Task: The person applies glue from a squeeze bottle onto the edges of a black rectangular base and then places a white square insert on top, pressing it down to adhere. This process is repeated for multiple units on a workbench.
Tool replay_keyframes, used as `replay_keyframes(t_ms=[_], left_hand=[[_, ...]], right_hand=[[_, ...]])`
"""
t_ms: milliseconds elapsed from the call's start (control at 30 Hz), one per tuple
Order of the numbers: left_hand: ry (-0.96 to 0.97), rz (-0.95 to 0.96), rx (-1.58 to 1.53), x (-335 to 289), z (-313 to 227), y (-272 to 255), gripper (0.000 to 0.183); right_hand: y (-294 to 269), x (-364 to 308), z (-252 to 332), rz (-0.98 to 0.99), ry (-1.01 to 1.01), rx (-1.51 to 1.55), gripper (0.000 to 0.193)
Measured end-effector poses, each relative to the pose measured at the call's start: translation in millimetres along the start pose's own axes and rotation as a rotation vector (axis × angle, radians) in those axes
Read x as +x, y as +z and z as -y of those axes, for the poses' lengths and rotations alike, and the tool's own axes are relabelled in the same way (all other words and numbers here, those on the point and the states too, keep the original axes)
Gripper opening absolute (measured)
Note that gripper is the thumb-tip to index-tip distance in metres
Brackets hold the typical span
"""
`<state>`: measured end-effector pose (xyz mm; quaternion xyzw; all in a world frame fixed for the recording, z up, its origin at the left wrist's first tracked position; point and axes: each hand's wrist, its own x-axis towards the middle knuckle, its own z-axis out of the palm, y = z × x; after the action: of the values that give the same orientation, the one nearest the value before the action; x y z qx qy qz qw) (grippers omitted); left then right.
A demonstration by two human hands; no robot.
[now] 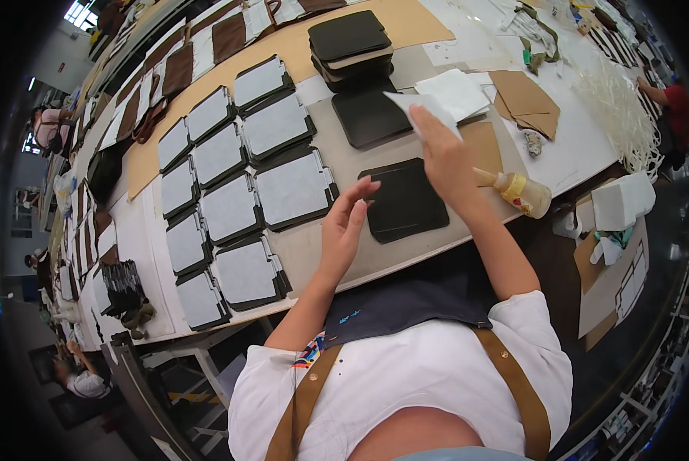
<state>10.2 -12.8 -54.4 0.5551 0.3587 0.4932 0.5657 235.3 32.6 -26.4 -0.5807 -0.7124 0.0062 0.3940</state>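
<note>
Worktable (406, 253), dark panel (404, 201) lying flat

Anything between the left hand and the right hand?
Head view: the dark square panel lies between them, left hand at its left edge, right hand above it holding a white sheet.

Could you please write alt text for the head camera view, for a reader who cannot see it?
A person at a long worktable holds a white sheet in the right hand above a dark square panel, which the left hand touches at its edge. Rows of white-faced panels lie to the left, with a stack of dark panels and a glue bottle nearby.
</note>
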Motion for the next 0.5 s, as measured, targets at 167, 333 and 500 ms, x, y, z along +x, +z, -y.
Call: replay_keyframes(t_ms=[167, 333, 500], left_hand=[[-0.361, 0.039, -0.566, 14.7, -29.7, 17.0, 0.060], [-0.427, -0.018, -0.558, 7.7, -54.7, 13.3, 0.056], [-0.453, 0.198, -0.616, 3.2, -65.5, 5.5, 0.057]], right_hand=[[-11.1, -42.9, 83.2, 0.144, -0.311, 0.058, 0.049], [-37.7, -60.2, 89.8, 0.178, -0.244, 0.370, 0.057], [-43.9, -71.2, 64.3, -0.086, 0.291, 0.688, 0.049]])
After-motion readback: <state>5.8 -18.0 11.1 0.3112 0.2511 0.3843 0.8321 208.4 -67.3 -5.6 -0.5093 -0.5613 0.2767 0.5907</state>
